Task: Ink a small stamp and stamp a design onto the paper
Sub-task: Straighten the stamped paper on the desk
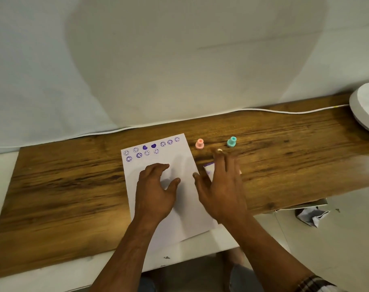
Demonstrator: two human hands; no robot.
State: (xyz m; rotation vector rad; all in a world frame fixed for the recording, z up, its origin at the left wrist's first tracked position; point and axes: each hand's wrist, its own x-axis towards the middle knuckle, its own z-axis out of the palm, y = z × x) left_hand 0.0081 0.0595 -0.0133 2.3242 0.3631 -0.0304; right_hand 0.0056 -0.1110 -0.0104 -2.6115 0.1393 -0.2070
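Observation:
A white sheet of paper [179, 161] lies on the wooden board [63, 182], with purple smiley and heart prints along its far edge. My left hand [156, 190] rests on the paper, fingers spread and holding nothing. My right hand [221, 186] hovers open and blurred just right of the sheet, its fingers pointing at two small stamps. The pink stamp [199, 143] and the teal stamp [231, 142] stand upright beyond its fingertips. A purple-edged ink pad [209, 168] is mostly hidden under my right hand.
A white cable [284, 111] runs along the board's far edge by the wall. A round white object [366, 106] sits at the far right. Crumpled paper [312, 216] lies on the floor right of the board. The board overhangs a white surface [2, 186].

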